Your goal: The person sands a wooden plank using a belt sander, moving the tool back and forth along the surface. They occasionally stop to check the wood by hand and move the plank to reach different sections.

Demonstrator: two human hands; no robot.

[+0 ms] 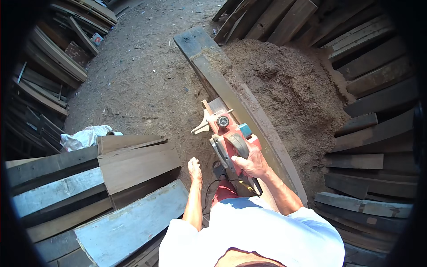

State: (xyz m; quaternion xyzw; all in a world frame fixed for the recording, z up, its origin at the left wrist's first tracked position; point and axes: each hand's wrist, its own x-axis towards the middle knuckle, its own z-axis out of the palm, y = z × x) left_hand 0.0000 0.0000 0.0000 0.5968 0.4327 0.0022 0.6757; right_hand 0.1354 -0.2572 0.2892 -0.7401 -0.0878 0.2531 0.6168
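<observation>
Gripping the red electric planer (227,135) by its top handle, our right hand (251,161) has its fingers wrapped tight around the grip, while our left hand (194,169) hangs free beside our leg, fingers loosely together and holding nothing. The planer sits on the near part of a long dark plank (231,95) that runs away from us and to the left, its far end resting above the sawdust-covered ground (147,80).

To plane well here, we judge that the sole should stay flat on the plank's face, with the push kept in line with the board's length. Bringing the idle left hand to the front knob would likely steady the tool and keep it from rocking at the edges.

A black power cord (207,191) trails down near our legs, and it could snag or get underfoot, so we would keep it behind the tool. A big heap of wood shavings (289,84) lies just right of the plank, touching its edge. Stacked boards (133,164) crowd our left side and more planks (373,133) fan out on the right, leaving a narrow place to stand. A crumpled white bag (84,137) lies beyond the left stack.
</observation>
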